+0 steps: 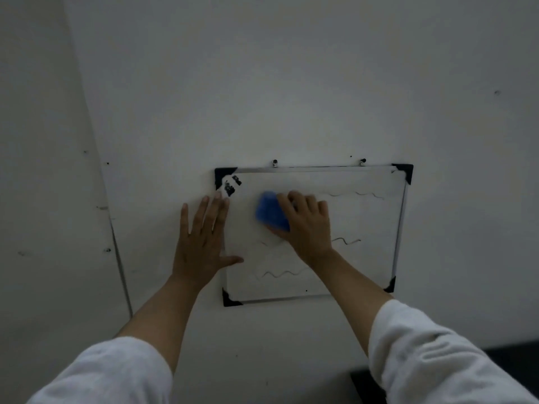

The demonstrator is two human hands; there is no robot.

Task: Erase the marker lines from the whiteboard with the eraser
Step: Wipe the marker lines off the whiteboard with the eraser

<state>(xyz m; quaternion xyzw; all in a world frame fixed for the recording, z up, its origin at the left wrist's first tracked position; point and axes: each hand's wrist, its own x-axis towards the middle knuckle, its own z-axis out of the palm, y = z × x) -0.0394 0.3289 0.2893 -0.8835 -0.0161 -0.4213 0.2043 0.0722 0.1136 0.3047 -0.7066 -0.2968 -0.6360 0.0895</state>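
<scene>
A small whiteboard with black corner caps hangs on the wall. My right hand grips a blue eraser and presses it against the board's upper left area; the eraser looks blurred. My left hand lies flat with fingers spread over the board's left edge, thumb on the board. Wavy marker lines remain at the upper right, the middle right and the lower left. A faint trace shows below the eraser.
A white wall surrounds the board, which hangs from two small hooks at its top edge. A black-and-white sticker sits in the board's upper left corner. A dark surface shows at the bottom right.
</scene>
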